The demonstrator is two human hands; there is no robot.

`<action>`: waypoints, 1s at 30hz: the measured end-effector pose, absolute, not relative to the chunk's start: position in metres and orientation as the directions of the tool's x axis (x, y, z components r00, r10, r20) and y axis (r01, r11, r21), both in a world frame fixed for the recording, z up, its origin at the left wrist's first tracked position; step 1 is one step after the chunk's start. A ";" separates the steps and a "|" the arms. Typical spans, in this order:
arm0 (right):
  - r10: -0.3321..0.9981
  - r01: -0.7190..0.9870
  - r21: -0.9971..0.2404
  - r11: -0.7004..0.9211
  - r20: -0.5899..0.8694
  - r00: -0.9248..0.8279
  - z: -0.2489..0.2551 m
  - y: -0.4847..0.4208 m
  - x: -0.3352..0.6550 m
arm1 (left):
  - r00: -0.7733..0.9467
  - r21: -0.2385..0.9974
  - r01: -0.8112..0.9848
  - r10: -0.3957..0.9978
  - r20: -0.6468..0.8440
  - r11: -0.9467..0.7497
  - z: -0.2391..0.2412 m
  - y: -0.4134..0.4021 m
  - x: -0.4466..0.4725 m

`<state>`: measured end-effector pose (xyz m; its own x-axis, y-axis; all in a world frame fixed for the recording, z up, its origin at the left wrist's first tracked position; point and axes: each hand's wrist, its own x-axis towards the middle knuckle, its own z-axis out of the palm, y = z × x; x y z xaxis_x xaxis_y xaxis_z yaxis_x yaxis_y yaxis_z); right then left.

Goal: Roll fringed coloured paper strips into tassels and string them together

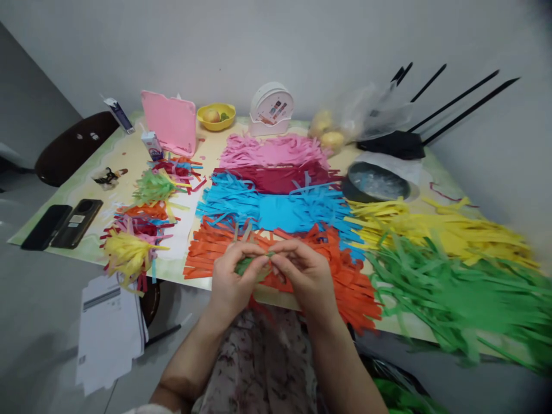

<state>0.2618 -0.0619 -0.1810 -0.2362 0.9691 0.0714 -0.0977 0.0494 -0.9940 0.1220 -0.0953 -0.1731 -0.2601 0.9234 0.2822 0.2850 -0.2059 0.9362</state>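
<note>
My left hand [233, 282] and my right hand [302, 273] meet over the near table edge, fingers pinched together on a small folded piece of green fringed paper [246, 264]. Most of that piece is hidden by my fingers. Just beyond my hands lies an orange fringed paper sheet [345, 276], then a blue one [280, 210], a dark red one [280, 178] and a pink one [271, 150]. To the right are yellow fringed paper [452, 230] and green fringed paper [457, 299].
Finished paper tassels [129, 253] in several colours lie at the left, by two dark phones [62, 225]. At the back stand a pink tablet stand [169, 121], a yellow bowl [215, 116], a white round holder [271, 109], and a grey bowl [375, 183]. White papers [110, 330] lie on the floor.
</note>
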 end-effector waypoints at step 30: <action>0.945 0.247 -0.917 0.312 0.274 -0.177 -0.163 -0.079 0.261 | -0.187 0.974 0.185 0.968 0.165 -0.130 -0.184 -0.112 0.096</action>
<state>0.2610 -0.0787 -0.1628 -0.1766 0.9453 0.2741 0.2469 0.3121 -0.9174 0.0957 -0.1122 -0.1837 -0.1870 0.9684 0.1648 0.1854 -0.1300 0.9740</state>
